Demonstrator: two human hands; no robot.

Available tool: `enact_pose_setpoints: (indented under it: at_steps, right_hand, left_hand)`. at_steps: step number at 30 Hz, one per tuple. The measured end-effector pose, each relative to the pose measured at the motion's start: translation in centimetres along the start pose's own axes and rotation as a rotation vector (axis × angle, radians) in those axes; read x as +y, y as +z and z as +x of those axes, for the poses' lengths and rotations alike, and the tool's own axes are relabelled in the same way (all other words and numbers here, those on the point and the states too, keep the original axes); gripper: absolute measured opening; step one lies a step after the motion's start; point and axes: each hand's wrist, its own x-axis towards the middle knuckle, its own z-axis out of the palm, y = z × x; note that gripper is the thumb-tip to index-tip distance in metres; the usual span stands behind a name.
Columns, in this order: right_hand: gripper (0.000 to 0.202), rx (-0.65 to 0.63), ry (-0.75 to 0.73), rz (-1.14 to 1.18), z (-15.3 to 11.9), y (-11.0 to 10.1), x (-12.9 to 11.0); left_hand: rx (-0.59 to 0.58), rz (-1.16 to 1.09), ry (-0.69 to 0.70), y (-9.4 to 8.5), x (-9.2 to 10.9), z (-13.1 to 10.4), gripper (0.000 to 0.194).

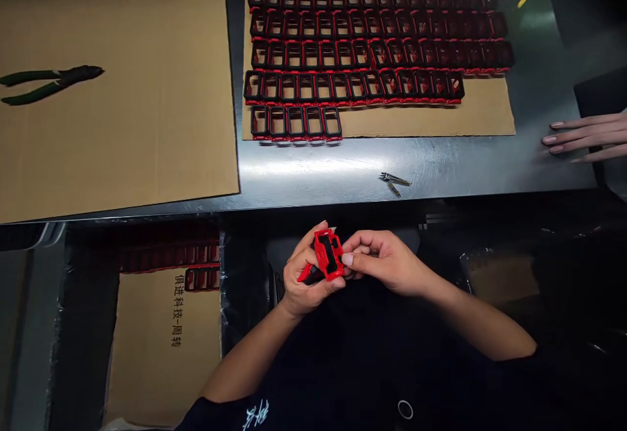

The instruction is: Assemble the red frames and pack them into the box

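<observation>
A red and black plastic frame is held up in front of my body, just off the table's near edge. My left hand is closed around its left side, with fingers behind and the thumb along the bottom. A second red and black piece sticks out from the left palm; whether it is a separate part I cannot tell. My right hand pinches the frame's right edge between thumb and fingers. Whether a small item is also in that pinch is hidden.
Rows of similar frames stand on cardboard on the metal table. Nail clippers lie near the edge, green-handled cutting pliers at left. Below left, a lined box holds more frames. Another person's hand rests at right.
</observation>
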Motion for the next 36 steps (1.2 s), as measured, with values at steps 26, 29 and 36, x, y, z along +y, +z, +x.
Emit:
enact_pose_setpoints:
  at_steps: [26,29,36]
  right_hand:
    - [0.04,0.121,-0.083,-0.113,0.9,-1.1,1.8]
    - [0.048,0.167,-0.043,-0.15,1.5,-1.3,2.1]
    - [0.051,0.214,-0.067,-0.269,1.4,-0.4,2.5]
  left_hand:
    - [0.809,0.277,-0.781,-17.0,3.4,-2.9,0.075]
    - [0.981,0.522,-1.058,-24.6,3.3,-5.2,0.047]
    - [0.79,0.679,-1.495,-28.8,0.2,-6.6,0.031]
